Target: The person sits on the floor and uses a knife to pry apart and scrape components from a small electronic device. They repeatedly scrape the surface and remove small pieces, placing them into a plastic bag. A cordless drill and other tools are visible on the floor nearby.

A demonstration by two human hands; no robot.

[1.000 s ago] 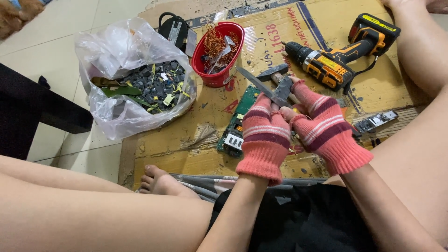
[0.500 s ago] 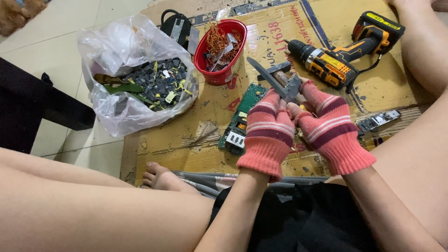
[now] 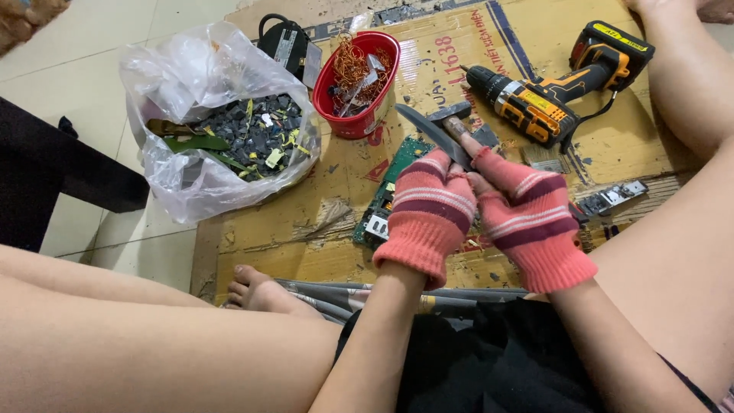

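Both gloved hands meet in front of the body, left hand [image 3: 430, 214] and right hand [image 3: 527, 218] curled closed, knuckles up.

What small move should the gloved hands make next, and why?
Probably lower the pliers back to the circuit board: both hands, left and right, hold the tool raised above it, and the board lies beneath them on the cardboard.

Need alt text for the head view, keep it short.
Two hands in pink striped fingerless gloves, left hand and right hand, grip a metal tool above a green circuit board on cardboard. Nearby: a red bowl of copper wire, a plastic bag of parts, a cordless drill.
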